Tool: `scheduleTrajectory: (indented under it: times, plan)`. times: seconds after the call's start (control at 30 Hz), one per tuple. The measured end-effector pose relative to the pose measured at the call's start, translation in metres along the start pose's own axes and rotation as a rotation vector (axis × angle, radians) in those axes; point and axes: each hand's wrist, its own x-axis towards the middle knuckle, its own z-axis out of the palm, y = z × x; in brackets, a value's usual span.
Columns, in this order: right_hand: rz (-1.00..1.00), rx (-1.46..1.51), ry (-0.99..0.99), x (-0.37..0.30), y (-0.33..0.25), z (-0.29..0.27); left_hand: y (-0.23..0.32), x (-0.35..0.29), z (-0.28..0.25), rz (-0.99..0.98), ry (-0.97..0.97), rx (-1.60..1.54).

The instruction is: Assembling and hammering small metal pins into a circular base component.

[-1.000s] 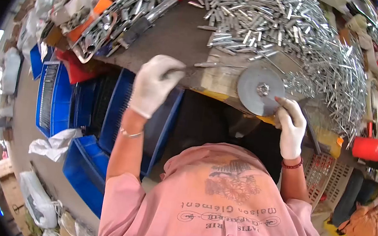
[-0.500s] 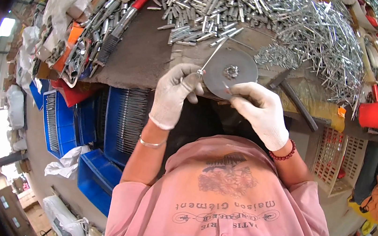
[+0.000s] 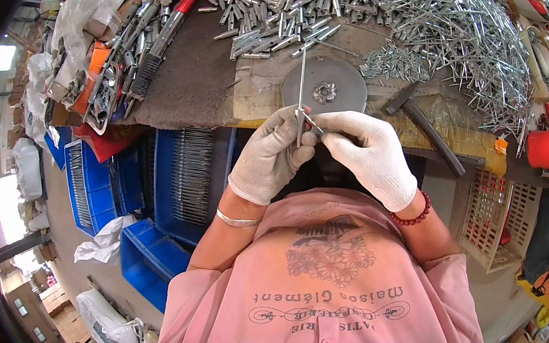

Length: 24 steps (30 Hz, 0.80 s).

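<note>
Two white-gloved hands meet at the near edge of the bench (image 3: 194,69). The left hand (image 3: 268,153) pinches a thin metal rod (image 3: 302,82) that points out past its fingertips; the right hand (image 3: 373,157) grips, as best I can see between the fingers, a small metal piece (image 3: 312,123) right beside it. Just beyond lies a round grey disc (image 3: 349,91), with a hammer (image 3: 434,136) to its right. Farther back, silvery metal parts (image 3: 294,9) are heaped; blue bins (image 3: 143,265) sit below, leftward.

The hands (image 3: 266,153) (image 3: 372,157) partly hide the metal rod (image 3: 302,82) and a small metal piece (image 3: 313,123) too tiny to identify.
</note>
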Motion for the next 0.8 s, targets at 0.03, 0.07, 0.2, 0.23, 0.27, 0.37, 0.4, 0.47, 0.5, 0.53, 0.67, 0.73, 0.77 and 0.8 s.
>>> scheduleTrajectory:
  times: [0.03,0.07,0.2,0.23,0.27,0.37,0.4,0.47,0.5,0.53,0.67,0.73,0.77,0.8]
  plan:
    - [-0.008,-0.013,-0.010,0.001,0.000,-0.001,0.000,0.000,-0.001,0.009,0.005,0.013]
    - [-0.016,-0.027,-0.020,0.001,0.000,-0.001,-0.001,-0.001,-0.001,0.018,0.011,0.025]
    - [0.030,-0.003,-0.043,0.003,0.000,-0.001,0.000,0.000,-0.005,0.017,-0.001,0.025]
    - [0.060,0.003,-0.058,0.003,-0.001,-0.001,0.001,-0.001,-0.005,0.021,0.006,0.030]
    - [0.091,0.008,-0.074,0.004,-0.002,-0.001,0.001,-0.001,-0.004,0.025,0.013,0.036]
    - [0.089,0.065,-0.048,0.002,-0.003,0.003,0.002,-0.001,0.001,0.025,0.093,0.025]
    - [0.090,0.064,-0.049,0.003,-0.002,0.002,0.001,-0.001,0.001,0.025,0.094,0.024]
    - [0.066,0.086,-0.106,0.003,0.000,0.000,0.000,-0.001,0.001,0.052,0.097,0.056]
    - [0.066,0.086,-0.107,0.003,-0.003,0.001,0.000,-0.001,0.001,0.053,0.098,0.056]
    - [0.103,0.096,-0.099,0.002,-0.007,0.002,0.000,-0.001,0.001,0.061,0.068,0.070]
    - [0.167,0.129,-0.098,-0.001,-0.008,-0.002,0.003,-0.002,0.002,0.039,0.027,0.143]
    - [0.168,0.142,-0.040,-0.003,-0.011,-0.001,0.003,-0.001,0.002,0.058,0.036,0.190]
    - [0.170,0.154,0.020,-0.003,-0.012,0.000,0.003,-0.001,0.002,0.076,0.045,0.237]
    - [0.175,0.221,0.109,-0.002,-0.011,0.000,0.002,-0.001,0.002,0.073,0.045,0.237]
